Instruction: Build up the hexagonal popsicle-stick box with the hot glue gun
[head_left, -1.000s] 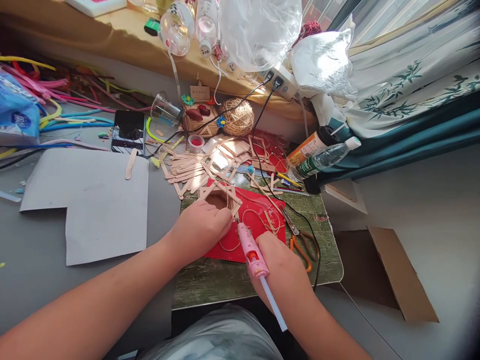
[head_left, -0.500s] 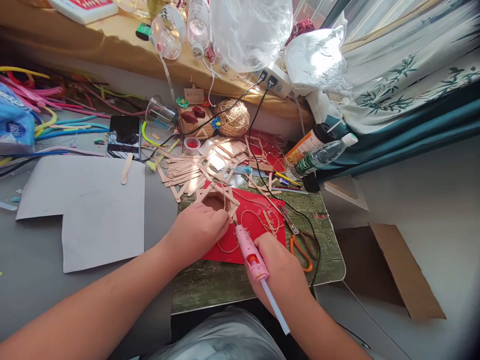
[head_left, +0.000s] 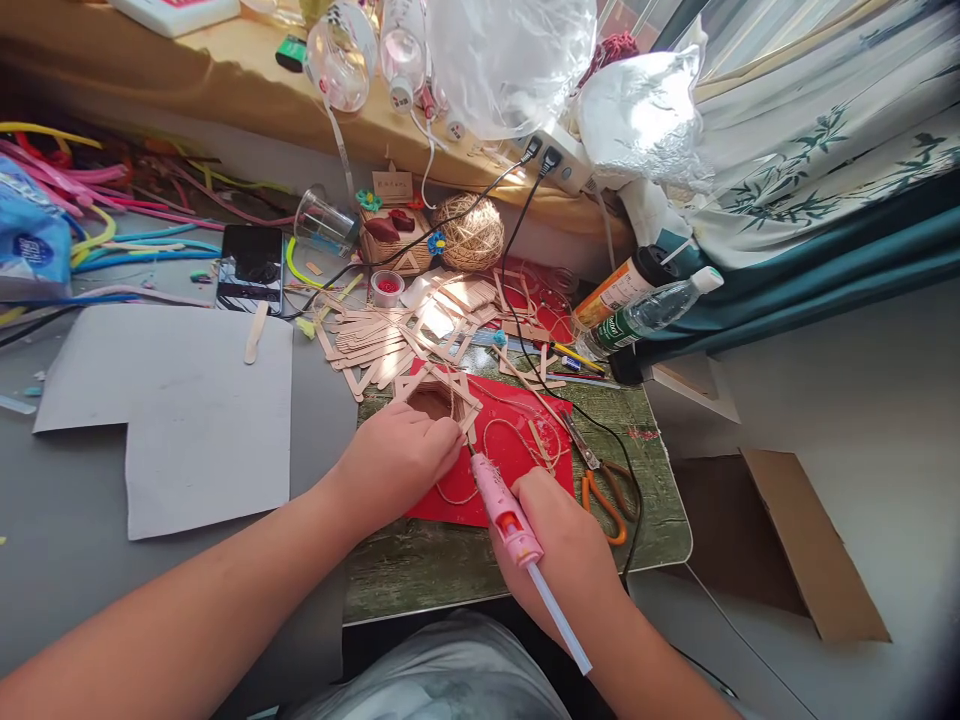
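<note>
My right hand (head_left: pixel 559 535) is wrapped round a pink hot glue gun (head_left: pixel 501 505), with a clear glue stick (head_left: pixel 559 618) jutting from its back end. The gun's nozzle points at the near right side of a hollow structure of stacked popsicle sticks (head_left: pixel 466 405). My left hand (head_left: pixel 405 450) is closed on the structure's near edge; its fingertips are partly hidden. Beneath lies a red sheet (head_left: pixel 517 490) with a loop of twine (head_left: pixel 487 430) on it. Orange-handled scissors (head_left: pixel 600 490) rest right of the glue gun.
Loose popsicle sticks (head_left: pixel 375 340) are heaped behind the structure, near a twine ball (head_left: pixel 471 232). A plastic bottle (head_left: pixel 645 315) leans at the right. A black cable (head_left: pixel 517 225) crosses the table. Grey paper (head_left: pixel 202 410) and a phone (head_left: pixel 251 268) lie at the left.
The view has shifted slightly. Both hands keep almost the same place, with the glue gun's nozzle still beside the popsicle stick structure.
</note>
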